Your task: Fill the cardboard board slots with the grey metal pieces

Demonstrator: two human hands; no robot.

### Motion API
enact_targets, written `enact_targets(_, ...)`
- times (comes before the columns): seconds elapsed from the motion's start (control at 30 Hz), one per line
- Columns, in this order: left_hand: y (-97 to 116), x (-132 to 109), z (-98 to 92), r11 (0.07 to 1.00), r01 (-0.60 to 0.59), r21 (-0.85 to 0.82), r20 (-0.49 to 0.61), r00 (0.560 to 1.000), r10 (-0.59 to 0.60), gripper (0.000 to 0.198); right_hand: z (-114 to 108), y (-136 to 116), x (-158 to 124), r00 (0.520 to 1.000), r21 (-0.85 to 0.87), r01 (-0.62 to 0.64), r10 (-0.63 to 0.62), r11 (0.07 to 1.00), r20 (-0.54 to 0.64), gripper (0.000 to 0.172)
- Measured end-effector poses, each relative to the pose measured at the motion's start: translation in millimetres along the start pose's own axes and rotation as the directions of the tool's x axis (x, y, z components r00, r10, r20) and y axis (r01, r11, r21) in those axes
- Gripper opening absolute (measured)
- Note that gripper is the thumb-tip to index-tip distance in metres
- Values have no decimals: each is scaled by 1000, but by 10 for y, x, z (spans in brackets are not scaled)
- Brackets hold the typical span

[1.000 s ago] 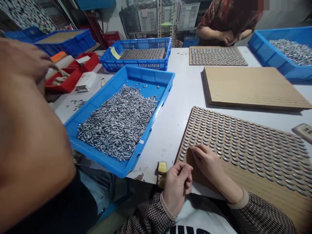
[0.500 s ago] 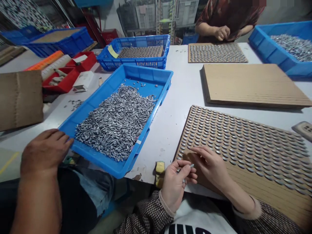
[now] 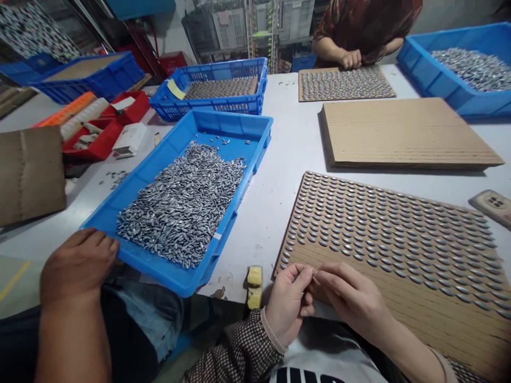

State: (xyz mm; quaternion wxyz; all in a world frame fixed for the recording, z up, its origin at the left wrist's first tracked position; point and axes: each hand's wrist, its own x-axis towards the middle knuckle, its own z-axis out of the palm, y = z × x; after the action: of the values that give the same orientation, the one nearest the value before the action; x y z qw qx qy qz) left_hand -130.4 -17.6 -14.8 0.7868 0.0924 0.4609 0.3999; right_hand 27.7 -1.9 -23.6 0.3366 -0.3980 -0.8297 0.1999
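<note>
My left hand [image 3: 288, 303], in a checked sleeve, is closed in a pinch over the near left corner of a corrugated cardboard sheet [image 3: 451, 330]. Its fingers hide the small silver spindle-shaped pieces seen in them a moment earlier. The fingertips of my right hand [image 3: 353, 295] are pressed together and meet those of my left. What they pinch is hidden. Rows of silver spindle-shaped pieces [image 3: 371, 226] cover the far part of the sheet, and bare cardboard shows along its near side.
A co-worker's hand [image 3: 82, 260] rests on the near left rim of a blue tray [image 3: 159, 274] heaped with silver pieces. A cardboard stack [image 3: 407, 133] lies beyond my sheet. Across the table, another person's hand [image 3: 351, 59] touches a filled sheet [image 3: 345, 85].
My right hand has come in to my left, and their fingertips now meet. The silver piece that stuck out of my left fingers is out of sight. The view has shifted slightly.
</note>
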Motion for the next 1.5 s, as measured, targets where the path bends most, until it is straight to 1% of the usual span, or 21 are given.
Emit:
enact_targets(0.07, 62, -24, 18, 996, -45, -78, -4, 999, 45, 19, 23, 74, 12, 997, -18, -52, 51, 998, -50, 23)
enact_targets(0.17, 152, -73, 39, 954, -210, -215, -90, 977, 194, 16, 124, 219, 46, 986, -109, -119, 104, 987, -127, 20)
enact_targets(0.2, 164, -86, 43, 939, -238, -249, -113, 970, 216, 18, 170, 266, 59, 985, -148, -129, 109, 981, -134, 21)
enact_targets(0.23, 165, -95, 45, 931, -237, -277, -120, 970, 211, 20, 216, 307, 74, 985, -180, -136, 114, 974, -130, 23)
enact_targets(0.3, 137, -103, 44, 934, -177, -309, -106, 983, 152, 23, 295, 371, 102, 987, -222, -148, 129, 964, -95, 24)
enact_targets(0.4, 75, -106, 37, 946, -107, -307, -98, 992, 80, 23, 352, 413, 136, 989, -247, -148, 147, 958, -25, 25)
enact_targets(0.53, 60, -130, 31, 959, -83, -273, -92, 994, 60, 23, 326, 402, 158, 988, -288, -132, 149, 948, 40, 27)
enact_targets(0.67, 82, -133, 34, 966, -75, -248, -100, 994, 51, 28, 292, 376, 171, 986, -321, -127, 155, 939, 64, 25)
enact_targets(0.8, 84, -103, 28, 957, -69, -281, -104, 994, 41, 35, 289, 382, 182, 981, -333, -130, 170, 934, 95, 25)
enact_targets(0.9, 83, -98, 29, 957, -50, -285, -94, 995, 24, 34, 271, 379, 181, 981, -280, -143, 173, 949, 88, 25)
enact_targets(0.97, 75, -104, 37, 966, -43, -254, -86, 996, 22, 31, 227, 345, 175, 983, -206, -175, 184, 963, 24, 25)
enact_targets(1.03, 55, -107, 46, 975, -42, -220, -84, 996, 24, 26, 149, 277, 168, 978, -89, -208, 207, 974, -22, 23)
enact_targets(1.1, 23, -97, 50, 981, -56, -186, -82, 996, 41, 21, 47, 191, 161, 973, 57, -229, 229, 972, -3, 22)
enact_targets(1.2, -29, -58, 47, 992, -75, -105, -35, 997, 71, 19, -106, 80, 144, 959, 233, -285, 274, 930, 79, 20)
enact_targets(1.27, -60, -26, 46, 995, -90, -40, -2, 996, 90, 21, -178, 35, 122, 934, 291, -355, 321, 888, 159, 19)
enact_targets(1.37, -100, 14, 55, 989, -145, 39, -12, 989, 146, 24, -221, 6, 70, 868, 348, -487, 397, 801, 300, 19)
enact_targets(1.43, -127, 35, 67, 982, -175, 68, -22, 984, 177, 23, -210, -2, 32, 821, 391, -567, 454, 726, 348, 20)
enact_targets(1.5, -150, 53, 79, 979, -186, 81, -23, 982, 188, 23, -185, -6, -4, 786, 435, -618, 499, 655, 365, 21)
